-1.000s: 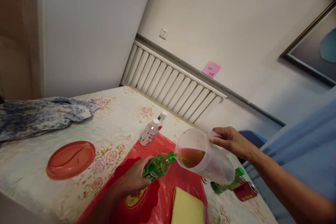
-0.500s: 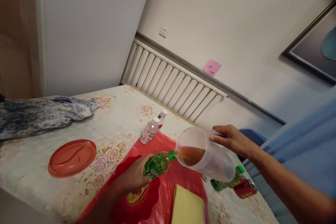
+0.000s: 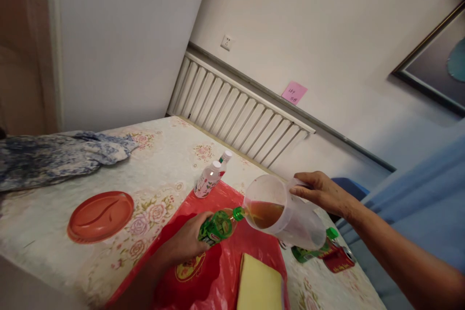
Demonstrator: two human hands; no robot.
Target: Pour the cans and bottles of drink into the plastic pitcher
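My left hand (image 3: 191,240) is wrapped round a green-labelled bottle (image 3: 216,228), tilted with its mouth to the right. The bottle's green neck meets the rim of a translucent plastic pitcher (image 3: 301,223). Amber-brown liquid (image 3: 267,214) lies in the tipped pitcher near its open mouth. My right hand (image 3: 316,191) grips the pitcher by its handle, on the upper side. Below both hands a red plastic sheet (image 3: 232,261) with a yellow emblem covers part of the table. Whether liquid is flowing between bottle and pitcher is hard to tell.
Two small white-capped bottles (image 3: 208,180) stand behind the sheet. A yellow folded cloth (image 3: 259,283) lies in front. An orange-red lid (image 3: 100,217) is at left, near bunched blue-white fabric (image 3: 65,157). Right of the pitcher are a red can (image 3: 339,259) and another green-capped bottle (image 3: 302,254).
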